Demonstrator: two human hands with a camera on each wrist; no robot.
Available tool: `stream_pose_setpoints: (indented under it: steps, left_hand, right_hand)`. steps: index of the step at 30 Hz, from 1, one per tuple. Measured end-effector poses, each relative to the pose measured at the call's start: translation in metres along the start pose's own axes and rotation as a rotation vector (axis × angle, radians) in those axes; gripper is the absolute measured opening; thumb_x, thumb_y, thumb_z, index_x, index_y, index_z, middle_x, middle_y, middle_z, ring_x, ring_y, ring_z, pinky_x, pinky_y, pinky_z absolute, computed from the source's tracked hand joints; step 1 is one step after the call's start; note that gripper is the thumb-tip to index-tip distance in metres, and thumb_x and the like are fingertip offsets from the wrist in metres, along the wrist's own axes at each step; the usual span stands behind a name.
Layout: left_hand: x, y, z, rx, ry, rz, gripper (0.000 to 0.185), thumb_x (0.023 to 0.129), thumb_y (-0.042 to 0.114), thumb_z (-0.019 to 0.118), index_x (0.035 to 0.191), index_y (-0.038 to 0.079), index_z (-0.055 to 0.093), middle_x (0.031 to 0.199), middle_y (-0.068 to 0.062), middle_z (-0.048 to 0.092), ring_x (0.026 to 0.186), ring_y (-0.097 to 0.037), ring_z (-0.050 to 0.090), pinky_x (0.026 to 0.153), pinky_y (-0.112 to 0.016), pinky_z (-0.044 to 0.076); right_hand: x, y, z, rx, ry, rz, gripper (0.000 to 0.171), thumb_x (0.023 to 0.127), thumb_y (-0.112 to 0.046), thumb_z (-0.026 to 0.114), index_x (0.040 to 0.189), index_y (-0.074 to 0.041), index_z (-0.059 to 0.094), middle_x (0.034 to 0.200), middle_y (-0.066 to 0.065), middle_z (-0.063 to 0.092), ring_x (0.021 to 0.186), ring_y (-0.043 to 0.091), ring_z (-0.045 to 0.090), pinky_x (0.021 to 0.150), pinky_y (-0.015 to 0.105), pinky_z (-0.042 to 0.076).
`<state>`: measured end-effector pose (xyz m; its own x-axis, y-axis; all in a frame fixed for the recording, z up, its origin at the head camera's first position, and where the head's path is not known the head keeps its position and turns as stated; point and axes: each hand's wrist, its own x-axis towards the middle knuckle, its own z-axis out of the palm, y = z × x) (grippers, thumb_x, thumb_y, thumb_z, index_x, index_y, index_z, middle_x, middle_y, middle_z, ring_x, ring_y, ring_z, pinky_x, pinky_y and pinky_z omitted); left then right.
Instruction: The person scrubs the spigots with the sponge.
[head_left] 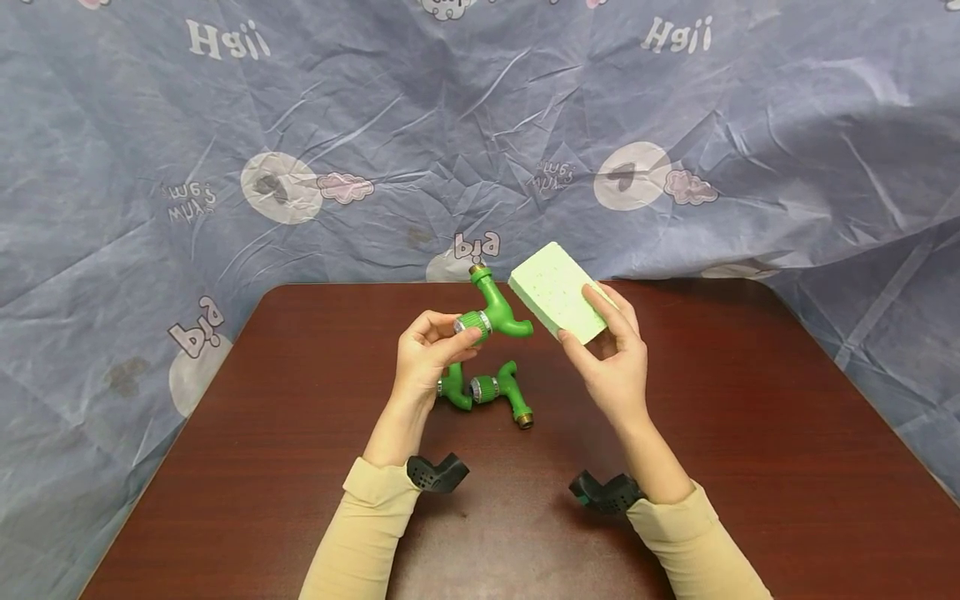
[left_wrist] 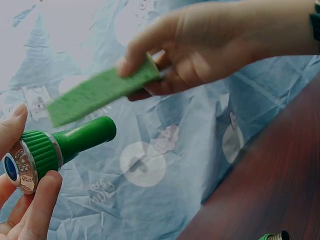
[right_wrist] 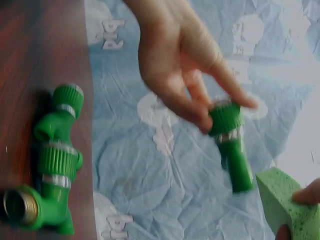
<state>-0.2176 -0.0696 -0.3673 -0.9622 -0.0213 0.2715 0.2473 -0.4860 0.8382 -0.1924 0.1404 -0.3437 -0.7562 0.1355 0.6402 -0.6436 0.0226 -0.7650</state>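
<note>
Raised over the table, my left hand (head_left: pixel 429 350) pinches a green plastic faucet (head_left: pixel 498 310) by its ribbed knob. The faucet's brass-threaded end points up and its spout points right. To its right, my right hand (head_left: pixel 618 358) grips a light green sponge (head_left: pixel 562 292) between thumb and fingers. In the left wrist view the sponge (left_wrist: pixel 102 92) appears just above the faucet's spout (left_wrist: pixel 87 140); whether they touch I cannot tell. Below my left hand, two more green faucets lie on the table: one (head_left: pixel 510 392) in plain sight, the other (head_left: pixel 454 387) partly behind the hand.
The dark red-brown wooden table (head_left: pixel 300 500) has its far edge against a wrinkled blue-grey printed cloth (head_left: pixel 420 150). Black wrist-worn devices sit on both forearms, one at the left wrist (head_left: pixel 438 473) and one at the right wrist (head_left: pixel 606 492).
</note>
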Motion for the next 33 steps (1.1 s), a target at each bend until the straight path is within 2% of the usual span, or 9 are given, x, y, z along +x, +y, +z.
stream_pose_setpoints:
  steps: [6,11,18,19,21,24,26,30,33]
  left_hand:
    - [-0.002,0.001,0.002,-0.030,-0.026,-0.018,0.033,0.074,-0.019,0.065,0.085,0.012,0.063,0.078,-0.003,0.065,0.066,-0.016,0.067,0.063,-0.030,0.057]
    - [-0.003,-0.001,0.002,-0.084,-0.055,0.014,0.031,0.074,-0.017,0.069,0.086,0.010,0.061,0.081,-0.004,0.066,0.069,-0.017,0.068,0.065,-0.031,0.057]
    - [-0.003,-0.001,0.004,-0.067,-0.073,0.044,0.029,0.075,-0.017,0.067,0.089,0.007,0.059,0.082,-0.006,0.065,0.070,-0.017,0.068,0.066,-0.034,0.057]
    - [-0.002,-0.004,0.002,-0.071,-0.082,0.057,0.028,0.074,-0.014,0.069,0.091,0.006,0.060,0.083,-0.007,0.065,0.071,-0.018,0.068,0.066,-0.035,0.057]
    - [0.009,-0.028,-0.011,-0.061,-0.091,0.078,0.029,0.073,-0.007,0.075,0.094,0.007,0.061,0.087,-0.008,0.065,0.073,-0.020,0.068,0.067,-0.037,0.057]
    - [0.026,-0.063,-0.035,-0.010,-0.095,0.092,0.035,0.072,-0.001,0.079,0.101,0.008,0.062,0.095,-0.012,0.066,0.077,-0.026,0.068,0.069,-0.043,0.056]
    - [0.033,-0.078,-0.044,0.022,-0.081,0.080,0.036,0.073,-0.003,0.078,0.104,0.006,0.061,0.099,-0.015,0.065,0.080,-0.030,0.068,0.071,-0.045,0.056]
    - [0.041,-0.094,-0.057,0.037,-0.077,0.072,0.042,0.073,-0.002,0.078,0.110,0.004,0.059,0.103,-0.020,0.063,0.083,-0.037,0.067,0.072,-0.050,0.054]
    - [0.047,-0.107,-0.067,0.033,-0.083,0.064,0.048,0.070,0.004,0.082,0.113,0.005,0.059,0.103,-0.021,0.063,0.084,-0.041,0.066,0.072,-0.052,0.053]
  right_hand:
    - [-0.014,-0.003,0.017,-0.035,-0.143,-0.072,0.059,0.072,0.019,0.067,0.128,0.005,0.053,0.137,0.019,0.039,0.115,0.024,0.049,0.082,0.020,0.048]
    - [-0.024,-0.006,0.030,-0.014,-0.107,-0.095,0.060,0.072,0.020,0.066,0.129,0.008,0.051,0.138,0.022,0.037,0.113,0.024,0.049,0.082,0.019,0.047]
    - [-0.023,-0.021,0.035,-0.066,-0.074,-0.145,0.057,0.069,0.026,0.064,0.123,0.015,0.050,0.133,0.033,0.036,0.110,0.021,0.050,0.079,0.015,0.046]
    - [-0.022,-0.023,0.034,-0.080,-0.067,-0.155,0.056,0.069,0.026,0.064,0.122,0.016,0.050,0.132,0.034,0.037,0.110,0.021,0.050,0.077,0.015,0.046]
    - [-0.019,-0.023,0.032,-0.099,-0.054,-0.169,0.055,0.068,0.026,0.063,0.121,0.018,0.050,0.131,0.036,0.037,0.112,0.023,0.049,0.077,0.016,0.046]
    - [-0.015,-0.012,0.026,-0.102,-0.010,-0.159,0.056,0.069,0.025,0.064,0.123,0.014,0.052,0.133,0.028,0.039,0.114,0.023,0.049,0.079,0.016,0.047]
    - [-0.012,-0.003,0.021,-0.098,0.030,-0.133,0.057,0.070,0.023,0.065,0.125,0.010,0.053,0.134,0.022,0.040,0.114,0.023,0.049,0.079,0.017,0.047]
    - [-0.004,0.007,0.008,-0.075,0.128,-0.075,0.057,0.073,0.018,0.066,0.127,0.004,0.055,0.136,0.018,0.038,0.112,0.022,0.050,0.076,0.017,0.047]
    - [0.000,0.006,0.000,-0.033,0.131,-0.066,0.057,0.073,0.019,0.065,0.128,0.004,0.054,0.137,0.019,0.038,0.110,0.023,0.050,0.077,0.018,0.047]
